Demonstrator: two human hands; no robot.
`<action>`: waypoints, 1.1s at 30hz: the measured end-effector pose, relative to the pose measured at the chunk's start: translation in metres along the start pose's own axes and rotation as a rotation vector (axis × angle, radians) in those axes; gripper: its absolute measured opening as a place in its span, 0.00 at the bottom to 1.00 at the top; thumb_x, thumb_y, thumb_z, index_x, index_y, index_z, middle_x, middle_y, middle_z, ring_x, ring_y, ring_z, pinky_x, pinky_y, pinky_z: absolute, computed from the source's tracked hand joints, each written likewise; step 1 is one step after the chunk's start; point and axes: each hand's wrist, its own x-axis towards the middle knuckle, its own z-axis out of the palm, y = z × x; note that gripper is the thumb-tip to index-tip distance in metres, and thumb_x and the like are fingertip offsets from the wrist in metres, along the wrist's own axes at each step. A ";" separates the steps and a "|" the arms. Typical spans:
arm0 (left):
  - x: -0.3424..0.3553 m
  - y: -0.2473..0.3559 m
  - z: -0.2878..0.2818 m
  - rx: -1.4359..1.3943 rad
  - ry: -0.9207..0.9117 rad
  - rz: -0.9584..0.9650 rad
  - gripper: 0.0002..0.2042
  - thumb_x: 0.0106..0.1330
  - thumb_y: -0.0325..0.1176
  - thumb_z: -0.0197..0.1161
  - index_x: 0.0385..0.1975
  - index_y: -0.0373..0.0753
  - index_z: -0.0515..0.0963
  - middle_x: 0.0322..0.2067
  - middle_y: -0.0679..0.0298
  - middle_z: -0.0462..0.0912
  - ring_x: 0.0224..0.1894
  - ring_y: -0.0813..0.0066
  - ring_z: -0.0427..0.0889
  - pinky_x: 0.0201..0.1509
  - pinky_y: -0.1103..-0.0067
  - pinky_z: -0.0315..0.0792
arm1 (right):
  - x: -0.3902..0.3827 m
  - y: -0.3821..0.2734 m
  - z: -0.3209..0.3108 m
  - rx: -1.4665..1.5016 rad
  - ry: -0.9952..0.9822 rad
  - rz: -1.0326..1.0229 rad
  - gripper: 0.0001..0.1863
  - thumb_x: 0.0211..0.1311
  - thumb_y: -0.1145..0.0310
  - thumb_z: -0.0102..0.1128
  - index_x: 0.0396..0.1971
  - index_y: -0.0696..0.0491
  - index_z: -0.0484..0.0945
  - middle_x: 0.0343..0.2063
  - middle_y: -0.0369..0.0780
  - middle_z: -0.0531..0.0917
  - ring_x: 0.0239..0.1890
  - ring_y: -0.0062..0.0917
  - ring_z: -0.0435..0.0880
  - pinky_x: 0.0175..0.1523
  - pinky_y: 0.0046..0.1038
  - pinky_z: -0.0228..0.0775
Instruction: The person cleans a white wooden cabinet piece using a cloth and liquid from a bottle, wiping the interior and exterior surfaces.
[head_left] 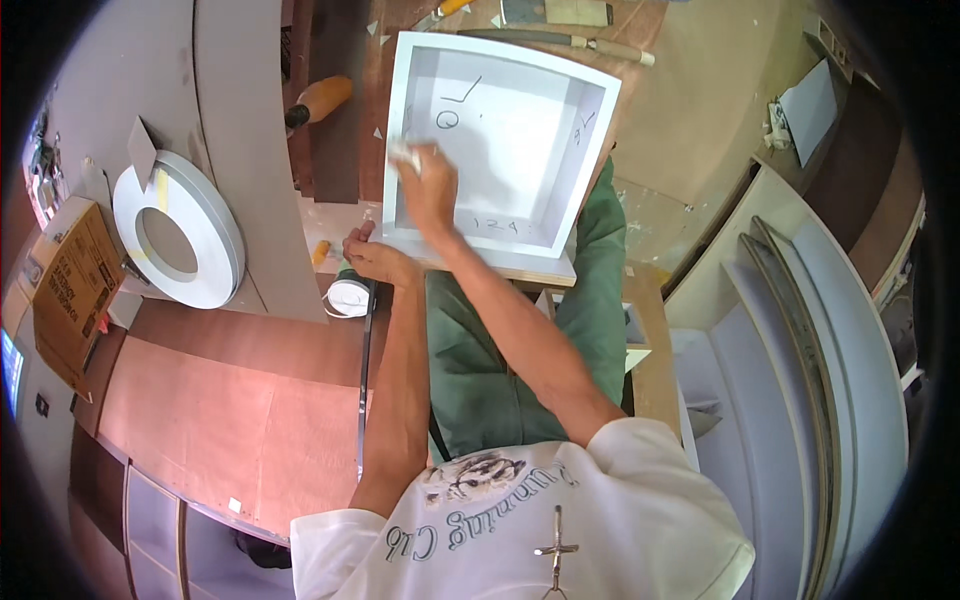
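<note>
A shallow, square white box (520, 130) with raised sides and dark pencil marks inside lies before me, open face up. My right hand (430, 190) reaches over its left side. Its fingers are pinched on a small whitish wad (405, 157) at the left rim, blurred by motion. Just off the near left corner, my left hand (380, 258) has its fingers curled. Whatever it may hold is hidden. Under it shows a green thing with a round white end (349, 298), whose kind I cannot make out.
Left are a large roll of white edge banding (225, 245) and a cardboard box (75, 295). An orange-handled tool (325, 98) lies beside the white box; a long file (560, 40) lies behind it. A curved white shelf unit (760, 400) stands right.
</note>
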 end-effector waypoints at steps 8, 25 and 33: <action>0.003 0.006 -0.008 0.217 -0.076 0.142 0.24 0.76 0.41 0.37 0.45 0.25 0.76 0.39 0.50 0.86 0.47 0.57 0.80 0.58 0.65 0.71 | -0.065 0.014 -0.006 -0.025 -0.130 -0.081 0.08 0.61 0.72 0.67 0.40 0.58 0.84 0.37 0.50 0.85 0.40 0.47 0.86 0.44 0.42 0.76; -0.009 0.019 0.001 0.019 -0.013 -0.011 0.24 0.75 0.42 0.40 0.49 0.27 0.76 0.40 0.51 0.86 0.44 0.58 0.82 0.52 0.66 0.75 | -0.041 0.016 -0.008 -0.060 -0.214 -0.136 0.11 0.63 0.74 0.65 0.45 0.54 0.84 0.39 0.47 0.83 0.43 0.47 0.83 0.47 0.44 0.75; -0.004 0.007 0.005 0.033 -0.072 0.056 0.25 0.79 0.45 0.38 0.48 0.27 0.74 0.39 0.50 0.84 0.44 0.58 0.79 0.53 0.65 0.75 | 0.036 0.011 -0.012 -0.075 -0.005 -0.263 0.08 0.64 0.70 0.64 0.40 0.56 0.82 0.36 0.50 0.82 0.40 0.51 0.81 0.45 0.48 0.73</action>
